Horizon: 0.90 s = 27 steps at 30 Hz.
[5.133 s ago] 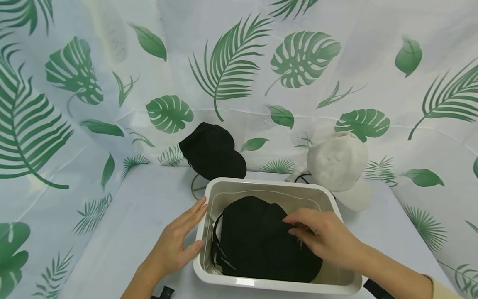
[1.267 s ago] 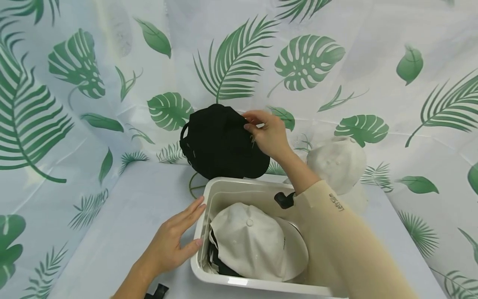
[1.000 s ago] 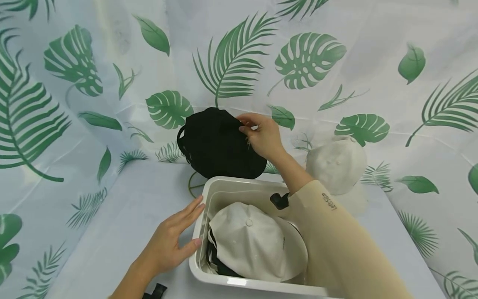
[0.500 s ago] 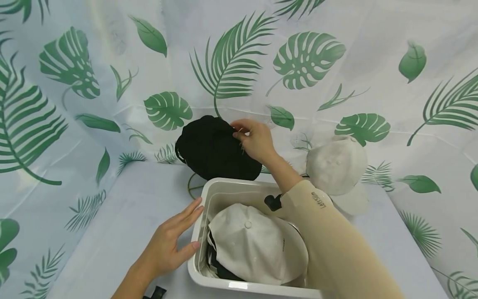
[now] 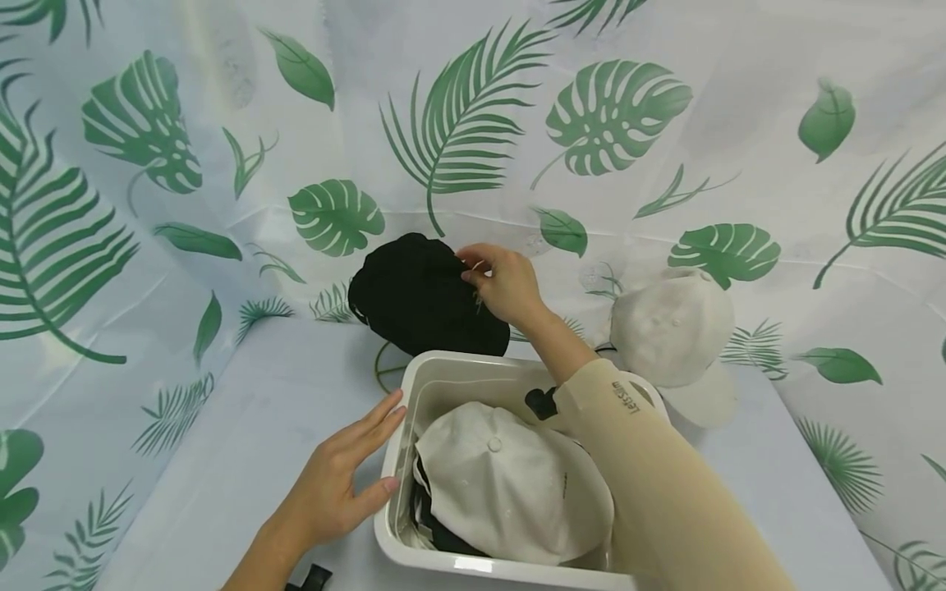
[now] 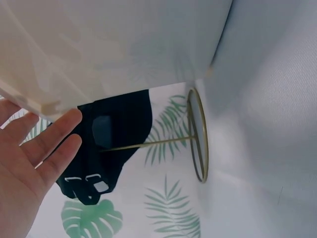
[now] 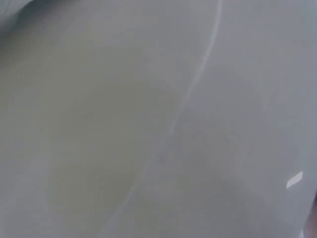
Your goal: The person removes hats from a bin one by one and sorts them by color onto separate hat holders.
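Note:
My right hand (image 5: 506, 283) pinches the front of a black cap (image 5: 424, 300) between thumb and fingers, beyond the far rim of the white plastic bin (image 5: 473, 359). The cap overlaps a thin gold stand (image 6: 148, 145) with a ring base, seen sideways in the left wrist view under black cap fabric (image 6: 126, 116). My left hand (image 5: 332, 476) lies along the bin's left rim, its fingers straight. Inside the bin rests a white cap (image 5: 502, 484) with its brim to the right, and black fabric (image 5: 443, 525) shows under it. The right wrist view has only the bin's pale wall (image 7: 148, 124).
A second white cap (image 5: 668, 328) sits on a stand at the back right, brim down. Leaf-print cloth (image 5: 473, 123) hangs behind the white table (image 5: 273, 394). A black wrist-camera part (image 5: 541, 402) juts from the right sleeve over the bin.
Before, the black cap lay in the bin under my right hand; it was lifted out to the back left, uncovering the white cap. Lately it has sunk lower there. My left hand has stayed put.

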Each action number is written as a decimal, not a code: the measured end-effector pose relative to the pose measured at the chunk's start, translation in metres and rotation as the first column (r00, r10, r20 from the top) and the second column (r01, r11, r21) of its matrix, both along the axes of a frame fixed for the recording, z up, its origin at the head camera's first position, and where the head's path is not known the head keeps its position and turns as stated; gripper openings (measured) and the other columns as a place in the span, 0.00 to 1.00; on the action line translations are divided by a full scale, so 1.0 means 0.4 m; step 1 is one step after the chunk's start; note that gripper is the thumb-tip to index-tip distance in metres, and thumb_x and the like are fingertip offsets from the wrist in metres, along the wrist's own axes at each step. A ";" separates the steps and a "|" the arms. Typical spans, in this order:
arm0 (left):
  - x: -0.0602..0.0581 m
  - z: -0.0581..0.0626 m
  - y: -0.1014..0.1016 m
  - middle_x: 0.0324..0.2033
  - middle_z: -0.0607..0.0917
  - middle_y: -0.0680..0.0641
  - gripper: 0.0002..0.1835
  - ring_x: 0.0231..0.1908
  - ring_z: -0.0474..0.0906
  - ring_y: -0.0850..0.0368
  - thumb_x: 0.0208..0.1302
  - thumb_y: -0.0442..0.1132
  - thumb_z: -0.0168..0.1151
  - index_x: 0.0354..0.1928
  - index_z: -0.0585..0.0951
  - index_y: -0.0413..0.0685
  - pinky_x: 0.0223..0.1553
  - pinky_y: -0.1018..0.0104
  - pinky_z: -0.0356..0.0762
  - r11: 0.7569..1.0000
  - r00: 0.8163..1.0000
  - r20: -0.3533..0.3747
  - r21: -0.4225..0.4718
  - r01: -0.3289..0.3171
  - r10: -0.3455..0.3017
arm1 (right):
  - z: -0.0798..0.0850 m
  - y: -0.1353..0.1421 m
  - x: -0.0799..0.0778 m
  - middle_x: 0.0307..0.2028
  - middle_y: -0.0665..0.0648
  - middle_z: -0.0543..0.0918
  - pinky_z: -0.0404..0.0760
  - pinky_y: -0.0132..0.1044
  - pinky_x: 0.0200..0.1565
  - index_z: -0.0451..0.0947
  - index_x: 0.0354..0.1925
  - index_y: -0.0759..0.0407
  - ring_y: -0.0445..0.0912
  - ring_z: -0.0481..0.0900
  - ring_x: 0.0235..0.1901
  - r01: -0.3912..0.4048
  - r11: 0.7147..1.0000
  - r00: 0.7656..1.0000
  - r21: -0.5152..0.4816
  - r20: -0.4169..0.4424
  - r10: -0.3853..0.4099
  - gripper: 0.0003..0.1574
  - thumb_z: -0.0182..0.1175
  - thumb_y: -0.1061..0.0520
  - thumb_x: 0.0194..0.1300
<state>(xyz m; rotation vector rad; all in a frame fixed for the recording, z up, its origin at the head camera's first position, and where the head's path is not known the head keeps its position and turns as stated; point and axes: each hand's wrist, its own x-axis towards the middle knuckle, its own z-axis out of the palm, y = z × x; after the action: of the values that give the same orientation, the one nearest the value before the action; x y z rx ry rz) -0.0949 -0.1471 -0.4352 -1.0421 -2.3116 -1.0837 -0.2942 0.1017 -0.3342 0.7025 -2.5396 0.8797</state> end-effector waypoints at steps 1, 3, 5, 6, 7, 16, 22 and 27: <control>0.000 0.000 0.000 0.68 0.63 0.41 0.36 0.64 0.65 0.47 0.56 0.43 0.57 0.68 0.65 0.42 0.64 0.70 0.59 1.000 1.000 0.001 -0.001 -0.001 0.001 | -0.001 0.001 0.000 0.39 0.53 0.85 0.77 0.44 0.45 0.81 0.49 0.55 0.46 0.84 0.39 -0.003 1.000 1.000 0.005 0.009 0.003 0.17 0.62 0.62 0.61; 0.001 0.000 0.000 0.69 0.62 0.41 0.36 0.64 0.65 0.48 0.56 0.44 0.57 0.68 0.64 0.43 0.64 0.71 0.59 1.000 1.000 0.004 -0.003 -0.004 0.004 | -0.002 0.003 0.001 0.40 0.53 0.85 0.77 0.44 0.47 0.80 0.50 0.55 0.46 0.84 0.40 -0.004 1.000 1.000 0.017 0.031 0.004 0.17 0.62 0.61 0.61; 0.001 0.001 0.000 0.69 0.62 0.41 0.36 0.64 0.65 0.48 0.56 0.43 0.57 0.68 0.64 0.43 0.64 0.70 0.59 1.000 1.000 0.008 -0.002 -0.003 0.003 | -0.002 0.008 0.003 0.41 0.53 0.84 0.76 0.44 0.48 0.79 0.51 0.55 0.46 0.84 0.41 -0.004 1.000 0.999 0.027 0.050 0.003 0.18 0.61 0.61 0.62; 0.002 0.001 0.000 0.69 0.62 0.41 0.36 0.64 0.65 0.48 0.56 0.43 0.57 0.68 0.64 0.43 0.64 0.70 0.60 1.000 1.000 0.010 -0.001 -0.002 0.002 | -0.001 0.011 0.004 0.42 0.53 0.85 0.76 0.44 0.48 0.79 0.51 0.55 0.46 0.84 0.41 0.000 0.999 0.998 0.037 0.057 -0.002 0.18 0.61 0.61 0.62; 0.002 0.001 0.000 0.69 0.62 0.41 0.36 0.64 0.65 0.48 0.56 0.43 0.57 0.68 0.65 0.43 0.64 0.70 0.60 1.000 1.000 0.011 -0.001 -0.003 0.003 | 0.001 0.014 0.006 0.42 0.53 0.85 0.76 0.44 0.49 0.79 0.52 0.55 0.46 0.84 0.41 0.002 0.999 0.998 0.045 0.060 -0.004 0.18 0.62 0.60 0.62; 0.005 0.001 0.002 0.69 0.62 0.41 0.36 0.65 0.64 0.48 0.55 0.43 0.57 0.69 0.64 0.43 0.63 0.68 0.62 1.000 1.000 0.021 -0.005 -0.004 0.004 | 0.060 0.047 0.038 0.45 0.52 0.84 0.76 0.44 0.44 0.79 0.52 0.54 0.45 0.83 0.42 0.012 0.995 0.998 0.103 0.062 -0.019 0.19 0.62 0.59 0.62; 0.009 0.003 0.002 0.69 0.62 0.42 0.37 0.65 0.64 0.49 0.55 0.42 0.57 0.69 0.64 0.44 0.64 0.69 0.61 1.000 1.000 0.024 -0.010 -0.010 0.010 | 0.110 0.072 0.072 0.47 0.50 0.83 0.76 0.44 0.43 0.78 0.53 0.53 0.45 0.82 0.43 0.014 0.989 0.998 0.147 0.066 -0.024 0.20 0.61 0.55 0.63; 0.009 0.004 0.002 0.69 0.62 0.43 0.36 0.65 0.64 0.49 0.55 0.42 0.57 0.69 0.64 0.44 0.63 0.68 0.62 1.000 0.999 0.029 -0.011 -0.015 0.015 | 0.144 0.094 0.099 0.47 0.50 0.83 0.76 0.44 0.41 0.78 0.54 0.52 0.45 0.81 0.44 0.023 0.984 0.998 0.178 0.060 -0.034 0.21 0.62 0.51 0.62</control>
<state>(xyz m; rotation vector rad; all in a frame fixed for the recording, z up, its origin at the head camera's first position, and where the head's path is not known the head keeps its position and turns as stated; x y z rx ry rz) -0.0913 -0.1464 -0.4335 -1.0172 -2.3469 -1.0892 -0.2545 0.1394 -0.2766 0.6989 -2.7019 0.6823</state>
